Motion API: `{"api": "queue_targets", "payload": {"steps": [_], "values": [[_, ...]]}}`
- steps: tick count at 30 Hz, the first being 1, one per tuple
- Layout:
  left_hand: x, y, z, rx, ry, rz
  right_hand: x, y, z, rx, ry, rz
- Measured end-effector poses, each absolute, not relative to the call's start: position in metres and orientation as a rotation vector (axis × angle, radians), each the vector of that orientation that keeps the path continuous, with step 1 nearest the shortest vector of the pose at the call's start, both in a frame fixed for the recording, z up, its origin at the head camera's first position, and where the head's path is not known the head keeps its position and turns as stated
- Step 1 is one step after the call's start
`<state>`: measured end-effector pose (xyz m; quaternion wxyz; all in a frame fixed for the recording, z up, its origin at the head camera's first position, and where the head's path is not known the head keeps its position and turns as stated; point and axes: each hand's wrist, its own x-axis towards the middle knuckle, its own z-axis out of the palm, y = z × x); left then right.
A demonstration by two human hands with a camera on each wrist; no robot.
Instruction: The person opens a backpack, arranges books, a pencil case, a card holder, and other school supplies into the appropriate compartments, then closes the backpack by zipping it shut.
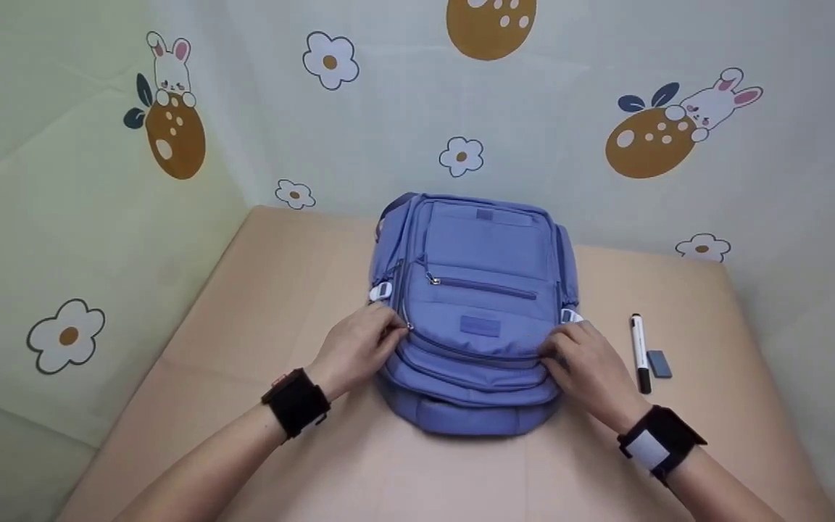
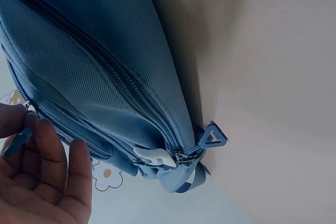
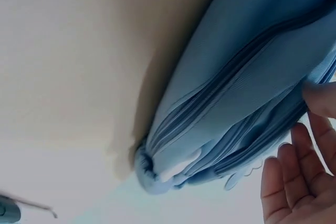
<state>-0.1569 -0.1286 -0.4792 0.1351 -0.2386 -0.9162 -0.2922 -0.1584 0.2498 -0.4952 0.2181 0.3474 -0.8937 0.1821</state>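
Observation:
A blue-purple backpack (image 1: 493,246) lies on its back on the table, its front pocket and zippers facing up. At the left side of the front pocket, my left hand (image 1: 363,344) pinches a zipper pull (image 2: 19,141) between thumb and index finger; the pull's blue tab hangs over the curled fingers in the left wrist view. My right hand (image 1: 588,366) is at the opposite side of the same pocket. Its thumb and index finger pinch the pocket's edge by the zipper seam, while the other fingers (image 3: 296,171) are loosely bent beside the bag in the right wrist view.
Right of the backpack, a black-and-white marker (image 1: 639,351) and a small grey-blue block (image 1: 659,365) lie on the beige table (image 1: 258,290). A pale curtain (image 1: 388,116) with rabbit and flower prints hangs behind and along the sides. Each wrist wears a black strap (image 1: 298,404).

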Motion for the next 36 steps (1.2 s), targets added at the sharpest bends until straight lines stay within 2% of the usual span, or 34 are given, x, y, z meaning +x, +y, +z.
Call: {"api": "queue_targets", "payload": {"steps": [9, 19, 28, 36], "values": [[-0.152, -0.124, -0.476, -0.785, -2.603, -0.714, -0.165, 0.252, -0.497, 1.059, -2.389, 0.446], [-0.140, -0.086, -0.474, -1.005, -2.463, -0.566, -0.166, 0.248, -0.496, 1.057, -2.370, 0.487], [-0.140, -0.076, -0.475, -1.014, -2.479, -0.577, -0.168, 0.256, -0.498, 1.020, -2.418, 0.510], [-0.138, -0.079, -0.473, -0.974, -2.557, -0.648, -0.186, 0.269, -0.501, 0.957, -2.352, 0.485]]}}
